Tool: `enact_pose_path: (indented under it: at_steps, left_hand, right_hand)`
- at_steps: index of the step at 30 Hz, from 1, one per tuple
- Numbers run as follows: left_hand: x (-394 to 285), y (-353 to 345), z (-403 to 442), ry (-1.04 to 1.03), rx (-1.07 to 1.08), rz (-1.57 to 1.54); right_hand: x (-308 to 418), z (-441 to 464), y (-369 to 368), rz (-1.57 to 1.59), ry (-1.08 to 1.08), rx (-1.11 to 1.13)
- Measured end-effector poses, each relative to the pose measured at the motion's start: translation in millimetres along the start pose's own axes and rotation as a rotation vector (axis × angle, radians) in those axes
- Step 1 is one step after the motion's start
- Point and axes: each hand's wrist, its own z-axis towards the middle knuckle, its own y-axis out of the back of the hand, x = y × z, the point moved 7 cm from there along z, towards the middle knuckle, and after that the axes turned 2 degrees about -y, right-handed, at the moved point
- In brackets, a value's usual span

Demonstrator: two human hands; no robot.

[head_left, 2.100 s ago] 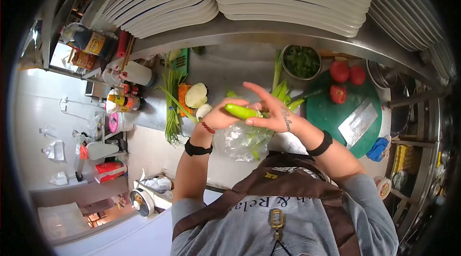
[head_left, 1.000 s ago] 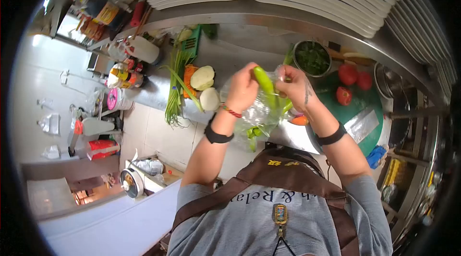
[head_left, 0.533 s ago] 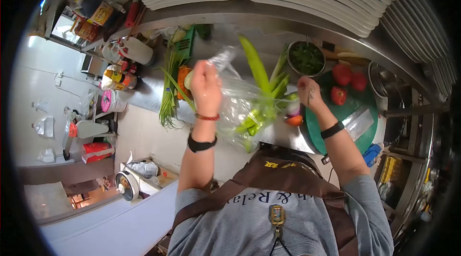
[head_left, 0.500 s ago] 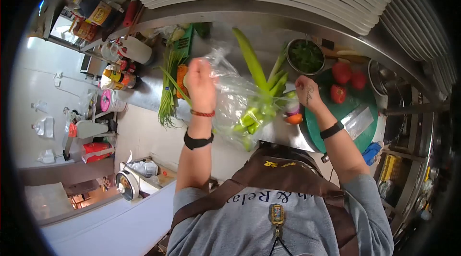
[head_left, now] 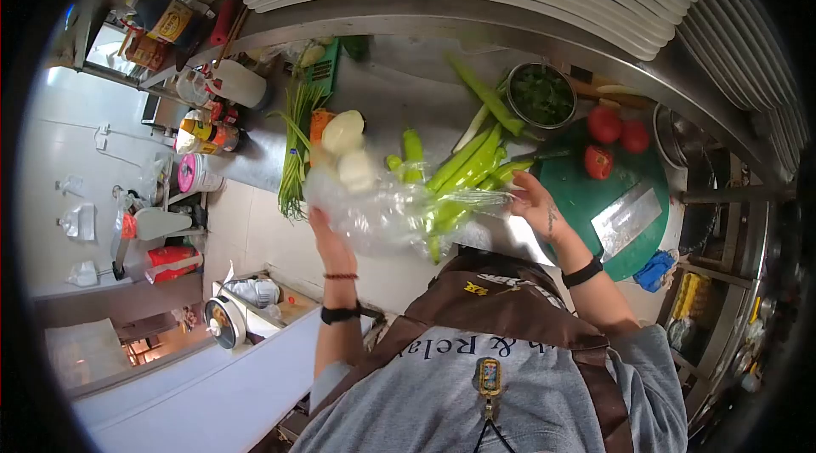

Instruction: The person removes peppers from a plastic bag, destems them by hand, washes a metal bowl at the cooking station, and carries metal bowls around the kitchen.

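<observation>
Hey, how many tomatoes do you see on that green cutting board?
3, all on the green cutting board: the far-left tomato, the far-right tomato, and the nearest tomato, just in front of them. Any behind the right hand would be hidden.

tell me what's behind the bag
Beyond the bag, green peppers stick out; some show through it, inside or behind, I can't tell. The nearer white vegetable is partly hidden; the bag obscures whatever else lies there.
</observation>
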Motion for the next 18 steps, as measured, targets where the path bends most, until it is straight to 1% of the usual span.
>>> enact_pose_path:
  at_steps: [1, 3, 4, 5, 6, 8, 10, 11, 13, 14, 16, 18]
  left_hand:
    - [36.9, 20.6, -8.5, 0.143, 0.012, -0.112]
    - [130.9, 63.2, -19.5, 0.454, -0.018, -0.091]
    - [166.1, 67.9, -26.0, 0.522, 0.057, -0.152]
    - [187.1, 65.3, -32.6, 0.588, 0.134, -0.214]
    - [186.4, 62.1, -31.8, 0.565, 0.116, -0.199]
    - [173.5, 40.9, -32.5, 0.524, 0.075, -0.179]
    - [144.5, 15.6, -32.7, 0.478, 0.024, -0.166]
    - [126.9, 6.2, -32.1, 0.453, -0.002, -0.157]
    - [69.6, -23.0, -37.9, 0.427, 0.091, -0.147]
    - [47.0, -35.0, -39.3, 0.418, 0.137, -0.141]
    - [10.2, -56.8, -26.8, 0.143, 0.309, -0.036]
    - [-50.2, -95.8, -19.5, -0.058, 0.422, 0.226]
  right_hand:
    - [-5.7, 1.0, -0.2, -0.013, -0.075, 0.014]
    - [-18.1, 0.5, -2.3, -0.038, -0.227, 0.043]
    - [-25.5, 0.7, -9.3, -0.037, -0.266, 0.092]
    - [-35.1, 3.0, -18.7, -0.035, -0.303, 0.141]
    - [-40.9, 4.0, -27.3, -0.033, -0.338, 0.187]
    - [-40.4, 2.4, -38.8, -0.031, -0.345, 0.199]
    - [-33.7, -1.4, -53.7, 0.003, -0.365, 0.182]
    - [-37.3, 2.0, -56.7, 0.125, -0.365, 0.179]
    - [-49.4, 10.4, -63.6, 0.38, -0.366, 0.167]
    - [-44.9, 13.3, -60.3, 0.534, -0.313, 0.138]
    - [-41.0, 16.5, -54.5, 0.648, -0.291, 0.148]
    - [-26.8, 19.3, -51.0, 0.707, -0.253, 0.122]
